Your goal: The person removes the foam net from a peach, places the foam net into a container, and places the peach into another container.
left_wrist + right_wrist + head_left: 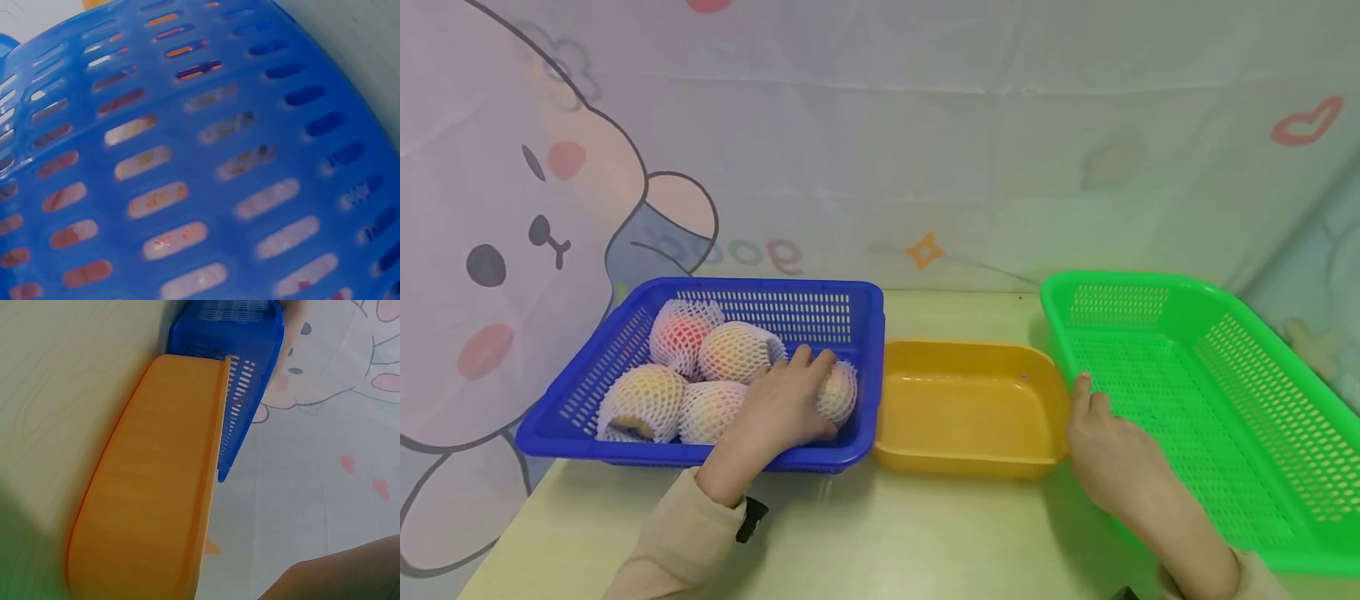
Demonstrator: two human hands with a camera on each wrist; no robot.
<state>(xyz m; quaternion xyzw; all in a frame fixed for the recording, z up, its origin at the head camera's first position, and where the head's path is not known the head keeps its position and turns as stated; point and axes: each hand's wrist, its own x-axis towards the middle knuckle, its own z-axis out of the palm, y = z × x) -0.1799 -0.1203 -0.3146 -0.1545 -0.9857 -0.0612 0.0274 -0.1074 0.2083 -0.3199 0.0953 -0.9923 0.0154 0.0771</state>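
My left hand (782, 400) reaches into the blue basket (696, 452) and grips a round, pale fruit in a white foam net (841, 393) near the basket's right wall. The thumb lies on its near side, with the fingers over the top. Several more net-wrapped fruits, yellow and reddish, sit to the left, such as a yellowish one (643, 400) at the front. My right hand (1116, 458) hangs by the left rim of the green basket (1157, 392), near the right end of the yellow tray (966, 417). It holds nothing visible; whether it touches either rim is unclear.
Between the two baskets stands the yellow tray, close against the blue one. A pale wooden table (925, 533) carries all three. Behind them hangs a printed cloth (940, 150). The left wrist view is filled by the slotted blue basket wall (200, 150).
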